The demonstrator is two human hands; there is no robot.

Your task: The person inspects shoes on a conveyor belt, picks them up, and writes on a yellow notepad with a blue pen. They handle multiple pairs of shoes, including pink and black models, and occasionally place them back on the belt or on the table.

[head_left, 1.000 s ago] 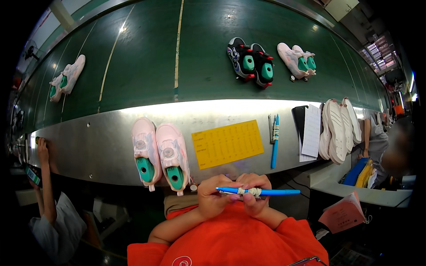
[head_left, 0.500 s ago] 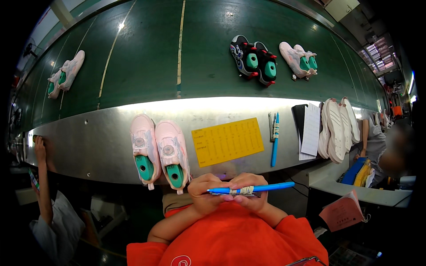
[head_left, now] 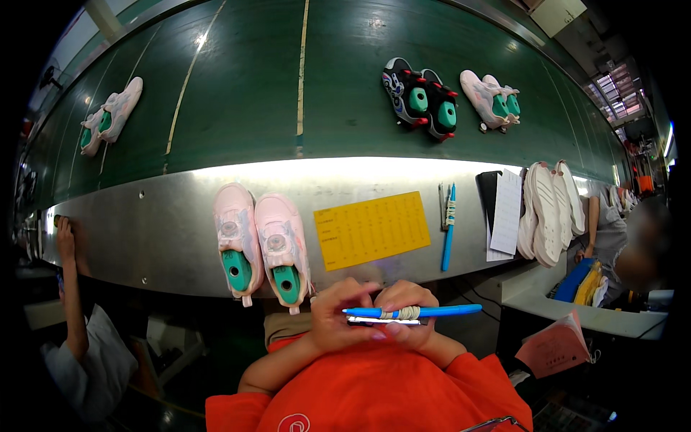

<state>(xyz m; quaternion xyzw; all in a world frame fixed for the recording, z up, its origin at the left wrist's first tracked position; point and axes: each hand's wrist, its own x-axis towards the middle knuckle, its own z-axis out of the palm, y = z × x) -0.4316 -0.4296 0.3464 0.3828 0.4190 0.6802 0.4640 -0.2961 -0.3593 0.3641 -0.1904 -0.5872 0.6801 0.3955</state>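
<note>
Both hands close to the chest, just below the steel ledge [head_left: 129,230]. Left hand [head_left: 338,320] and right hand [head_left: 410,317] together pinching a blue pen [head_left: 425,312], held level, its tip pointing right past the right hand; pale string or band wound round its middle, and possibly a second thin white stick under it, hard to tell. Fingers of both hands curled and gripping the pen. Just above, on the ledge: a pair of pink sneakers [head_left: 259,241] with teal insoles, a yellow chart sheet [head_left: 371,229], another blue pen [head_left: 448,230], white papers [head_left: 506,212], white soles [head_left: 547,212]. Further off on the green conveyor belt [head_left: 237,93]: a black pair [head_left: 421,97] and two pink pairs.
</note>
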